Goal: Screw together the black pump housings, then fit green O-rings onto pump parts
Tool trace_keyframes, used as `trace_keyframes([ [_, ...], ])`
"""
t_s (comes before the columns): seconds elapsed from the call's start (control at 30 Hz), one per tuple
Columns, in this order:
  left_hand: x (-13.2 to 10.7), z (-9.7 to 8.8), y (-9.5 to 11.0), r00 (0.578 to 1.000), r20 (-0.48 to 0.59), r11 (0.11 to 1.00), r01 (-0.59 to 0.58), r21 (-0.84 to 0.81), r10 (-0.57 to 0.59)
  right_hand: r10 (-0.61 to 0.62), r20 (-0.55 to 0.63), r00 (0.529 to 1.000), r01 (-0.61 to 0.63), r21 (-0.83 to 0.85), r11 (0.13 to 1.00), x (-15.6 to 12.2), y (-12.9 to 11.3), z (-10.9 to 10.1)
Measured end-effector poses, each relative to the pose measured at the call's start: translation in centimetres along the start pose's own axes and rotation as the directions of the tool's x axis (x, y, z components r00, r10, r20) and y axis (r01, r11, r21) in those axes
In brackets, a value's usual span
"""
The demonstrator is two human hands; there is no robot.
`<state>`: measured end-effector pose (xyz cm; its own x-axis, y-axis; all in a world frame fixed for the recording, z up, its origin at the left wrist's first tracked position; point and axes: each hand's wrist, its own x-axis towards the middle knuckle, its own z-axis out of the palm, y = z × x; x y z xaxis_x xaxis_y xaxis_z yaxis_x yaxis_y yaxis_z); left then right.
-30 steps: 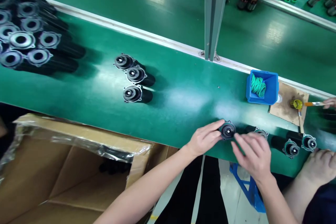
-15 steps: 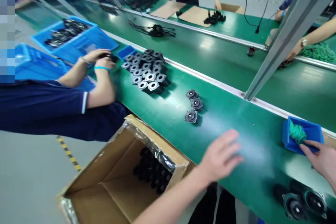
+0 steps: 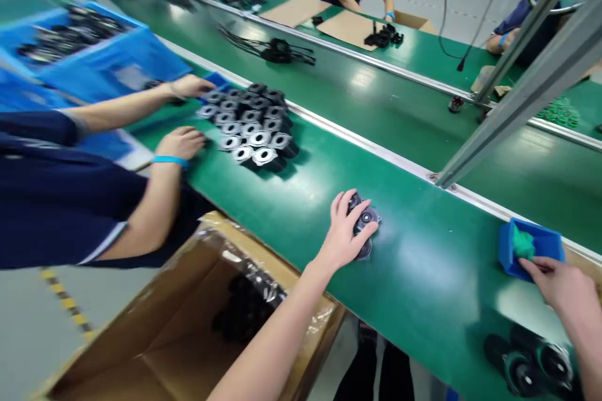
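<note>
My left hand reaches over the green bench and curls its fingers round a group of black round motor parts, which stand on the bench and are partly covered by the fingers. At the right, my right hand is at a small blue bin, thumb and fingers pinched on the green rings inside it. Below that hand, two black cylindrical motor parts stand close together, each with a green ring showing round its round top.
An open cardboard box with black parts inside stands against the bench's front edge. A co-worker's hands are at the left, beside a cluster of black motor housings. A slanted metal post rises from the bench's back rail.
My left hand has moved left and away from me, onto the black round parts. My right hand stays at the blue bin. The co-worker's hands have moved apart.
</note>
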<state>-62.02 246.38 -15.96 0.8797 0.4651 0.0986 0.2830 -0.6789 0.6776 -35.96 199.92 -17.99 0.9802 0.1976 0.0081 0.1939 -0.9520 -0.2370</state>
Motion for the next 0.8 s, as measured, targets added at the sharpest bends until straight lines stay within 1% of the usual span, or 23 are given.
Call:
trace_keyframes([
  [0.03,-1.0,1.1,1.2,0.999,-0.043,1.000,0.019,-0.005,-0.019,0.013,-0.002,1.000,-0.013,0.021,1.000,-0.7,-1.0,-0.8],
  [0.07,-2.0,2.1,2.5,0.995,-0.090,0.999,0.038,-0.013,-0.039,-0.004,0.004,1.000,0.004,0.084,0.996,-1.3,-2.0,-1.4],
  [0.1,-3.0,3.2,3.7,0.990,-0.129,0.998,0.055,-0.022,-0.057,-0.039,-0.001,0.999,0.039,0.099,0.994,-1.8,-2.8,-1.9],
  [0.13,-3.9,4.2,4.9,0.985,-0.158,0.997,0.069,-0.036,-0.074,-0.057,-0.002,0.998,0.056,0.090,0.994,-2.2,-3.3,-2.2],
  [0.2,-6.0,5.7,7.0,0.970,-0.225,0.995,0.076,-0.067,-0.089,-0.064,-0.001,0.998,0.064,0.056,0.996,-2.8,-3.7,-2.6],
  [0.23,-7.1,6.2,7.8,0.957,-0.279,0.994,0.058,-0.090,-0.081,-0.056,-0.001,0.998,0.056,0.037,0.998,-3.0,-3.6,-2.7],
  [0.3,-9.5,6.8,8.8,0.913,-0.405,0.989,-0.019,-0.146,-0.042,-0.031,0.008,0.999,0.031,0.010,0.999,-3.3,-3.2,-2.9],
  [0.33,-10.7,7.0,8.9,0.895,-0.446,0.981,-0.062,-0.184,-0.028,-0.018,0.016,1.000,0.018,0.002,1.000,-3.3,-3.0,-2.9],
  [0.37,-11.9,7.1,8.9,0.892,-0.452,0.969,-0.094,-0.230,-0.021,-0.007,0.027,1.000,0.007,-0.005,1.000,-3.2,-2.8,-2.8],
  [0.4,-12.9,7.2,8.9,0.908,-0.419,0.954,-0.108,-0.281,-0.020,0.001,0.039,0.999,-0.001,-0.011,1.000,-3.0,-2.8,-2.6],
  [0.47,-14.6,7.7,8.7,0.959,-0.282,0.927,-0.087,-0.364,-0.021,0.007,0.062,0.998,-0.006,-0.019,1.000,-2.6,-2.9,-2.2],
  [0.5,-15.1,8.0,8.7,0.976,-0.215,0.919,-0.068,-0.387,-0.019,0.005,0.067,0.998,-0.003,-0.022,1.000,-2.3,-3.0,-2.0],
  [0.53,-15.6,8.4,8.7,0.986,-0.168,0.915,-0.054,-0.400,-0.016,0.002,0.067,0.998,0.000,-0.028,1.000,-2.1,-3.2,-1.9],
  [0.57,-15.8,8.9,8.9,0.989,-0.147,0.913,-0.046,-0.406,-0.015,0.001,0.058,0.998,0.001,-0.037,0.999,-2.0,-3.4,-1.9],
  [0.63,-16.1,9.8,9.2,0.990,-0.142,0.907,-0.048,-0.418,-0.013,0.004,0.018,1.000,-0.003,-0.070,0.998,-2.2,-3.8,-2.6],
  [0.67,-16.1,10.2,9.4,0.989,-0.145,0.904,-0.054,-0.423,-0.009,-0.002,-0.029,1.000,0.000,-0.091,0.996,-2.6,-4.1,-3.2],
  [0.7,-16.0,10.5,9.6,0.990,-0.144,0.902,-0.060,-0.427,-0.002,-0.016,-0.103,0.995,0.004,-0.107,0.994,-3.1,-4.6,-3.9],
  [0.73,-15.9,10.7,9.6,0.991,-0.137,0.902,-0.066,-0.426,0.007,-0.034,-0.203,0.979,0.010,-0.118,0.993,-4.0,-5.2,-4.6],
  [0.77,-15.8,10.8,9.6,0.991,-0.130,0.903,-0.072,-0.423,0.018,-0.051,-0.316,0.947,0.017,-0.111,0.994,-5.0,-6.1,-5.4],
  [0.8,-15.6,10.9,9.5,0.992,-0.125,0.904,-0.081,-0.419,0.031,-0.052,-0.409,0.911,0.028,-0.066,0.997,-6.4,-7.1,-6.1],
])
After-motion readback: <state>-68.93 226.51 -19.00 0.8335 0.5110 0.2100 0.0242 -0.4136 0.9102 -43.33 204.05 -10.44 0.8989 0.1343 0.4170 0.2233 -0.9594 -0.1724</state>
